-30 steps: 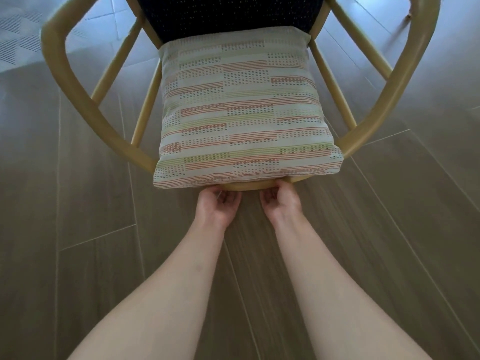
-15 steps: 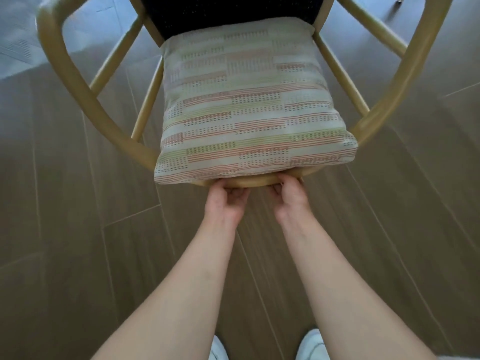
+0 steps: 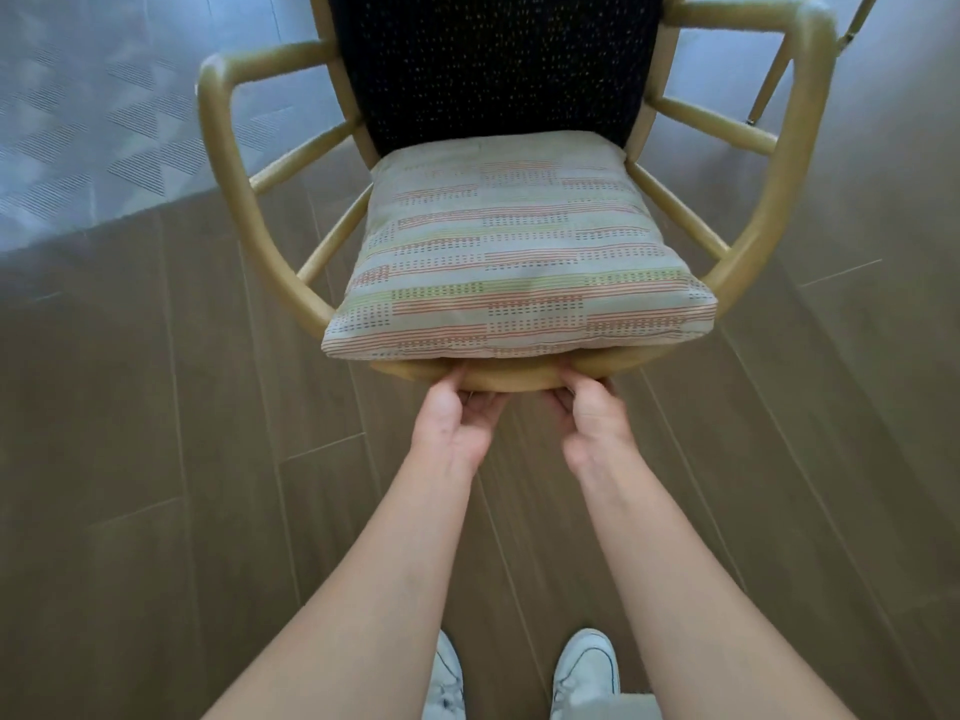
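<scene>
A wooden armchair (image 3: pixel 228 210) with a dark speckled backrest (image 3: pixel 493 65) faces me on the floor. A pale cushion (image 3: pixel 514 267) with orange, green and dotted stripes lies on its seat and overhangs the front. My left hand (image 3: pixel 457 423) grips the front seat rail (image 3: pixel 509 377) from below, thumb on the rail's face. My right hand (image 3: pixel 592 415) grips the same rail just to the right, fingers curled under it. The fingertips of both hands are hidden beneath the rail.
Brown wood-look floor planks (image 3: pixel 156 407) lie all round the chair. A pale patterned floor area (image 3: pixel 78 122) begins at the far left. My white shoes (image 3: pixel 584 672) stand at the bottom edge. A thin metal leg (image 3: pixel 769 85) of another piece of furniture shows at the top right.
The chair has shifted to the right and its backrest and arms have come fully into view. Both hands keep their grip on the front rail. My shoes have come into view.
</scene>
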Demonstrator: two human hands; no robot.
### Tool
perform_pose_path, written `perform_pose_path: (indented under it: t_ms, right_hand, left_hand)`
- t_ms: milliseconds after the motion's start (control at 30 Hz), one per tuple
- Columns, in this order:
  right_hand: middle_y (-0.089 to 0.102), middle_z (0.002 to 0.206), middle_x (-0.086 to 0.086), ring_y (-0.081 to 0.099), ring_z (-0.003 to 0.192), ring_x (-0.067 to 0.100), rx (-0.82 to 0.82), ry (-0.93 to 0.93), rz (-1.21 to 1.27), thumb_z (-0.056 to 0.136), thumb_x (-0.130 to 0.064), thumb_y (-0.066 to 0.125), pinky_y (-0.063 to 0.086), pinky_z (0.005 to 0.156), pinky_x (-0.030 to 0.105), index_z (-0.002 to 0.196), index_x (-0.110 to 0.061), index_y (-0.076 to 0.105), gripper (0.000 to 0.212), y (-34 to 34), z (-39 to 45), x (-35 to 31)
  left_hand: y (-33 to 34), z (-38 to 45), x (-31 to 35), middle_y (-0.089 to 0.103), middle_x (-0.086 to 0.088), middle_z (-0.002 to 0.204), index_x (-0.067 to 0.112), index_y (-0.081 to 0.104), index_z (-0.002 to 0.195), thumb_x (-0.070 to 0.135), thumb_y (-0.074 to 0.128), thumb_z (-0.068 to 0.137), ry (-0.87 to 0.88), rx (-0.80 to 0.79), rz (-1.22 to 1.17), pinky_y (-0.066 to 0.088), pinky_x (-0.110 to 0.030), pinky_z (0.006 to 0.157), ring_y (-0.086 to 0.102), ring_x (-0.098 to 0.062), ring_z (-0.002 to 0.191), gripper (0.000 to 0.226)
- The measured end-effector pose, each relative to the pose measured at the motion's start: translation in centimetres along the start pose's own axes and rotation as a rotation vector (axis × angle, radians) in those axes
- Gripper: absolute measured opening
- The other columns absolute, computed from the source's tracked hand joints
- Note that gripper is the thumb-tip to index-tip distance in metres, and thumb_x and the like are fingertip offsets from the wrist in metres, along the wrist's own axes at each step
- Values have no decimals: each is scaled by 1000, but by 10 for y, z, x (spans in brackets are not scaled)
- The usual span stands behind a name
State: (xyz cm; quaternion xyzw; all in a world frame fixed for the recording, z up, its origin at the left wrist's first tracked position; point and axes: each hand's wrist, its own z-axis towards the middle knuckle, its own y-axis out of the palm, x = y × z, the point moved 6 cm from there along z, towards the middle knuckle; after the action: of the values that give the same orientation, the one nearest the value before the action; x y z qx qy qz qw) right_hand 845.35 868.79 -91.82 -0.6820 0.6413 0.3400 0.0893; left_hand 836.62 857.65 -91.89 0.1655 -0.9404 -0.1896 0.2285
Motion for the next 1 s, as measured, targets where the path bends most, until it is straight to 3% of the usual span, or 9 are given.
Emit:
perform_pose_path:
  t_ms: [67,233,367,467,600,867,1000]
  right_hand:
    - [66,127,17,65,117,30,-2,-8,-5,91,8,58,56,93,35,133,-5,55,44,9,-9,-18]
    - [66,128,16,64,117,29,-51,-9,-11,92,8,60,53,102,43,130,-7,57,41,44,-24,-67]
    - [67,127,14,65,115,29,-78,-23,-55,92,6,61,53,101,46,123,-12,58,35,70,-36,-110]
    - [65,129,14,64,117,29,-86,-31,-51,94,5,59,52,102,47,122,-12,57,33,91,-41,-135]
    - [65,128,17,64,117,32,-81,-68,-44,94,4,60,55,98,47,129,-7,57,37,120,-39,-162]
    - [67,124,13,67,111,26,-32,-182,-35,96,-3,63,62,81,34,127,-5,60,31,176,-40,-211]
    - [69,122,10,69,108,23,6,-258,-64,95,-10,66,59,90,42,128,-8,61,33,206,-33,-235]
  left_hand:
    - [18,-13,11,68,-18,116,4,59,129,11,57,101,18,-4,20,50,-54,102,67,-32,106,30]
    - [66,-47,41,68,-15,109,3,57,134,12,57,102,82,37,61,59,-43,73,69,-27,92,34]
    - [103,-64,62,68,-17,117,3,56,136,12,59,101,101,55,66,63,-45,68,69,-28,93,35]
    - [126,-68,79,67,-19,123,3,56,136,13,59,101,126,53,70,61,-39,55,70,-30,97,36]
    - [155,-65,103,67,-21,126,2,56,135,11,62,100,145,39,50,62,-39,57,70,-31,101,37]
    - [211,-63,153,71,-18,120,4,58,134,13,69,95,168,-87,89,62,-38,68,73,-31,105,42]
    - [240,-58,178,72,-17,119,4,58,135,14,71,93,156,-151,108,62,-37,71,74,-29,101,45]
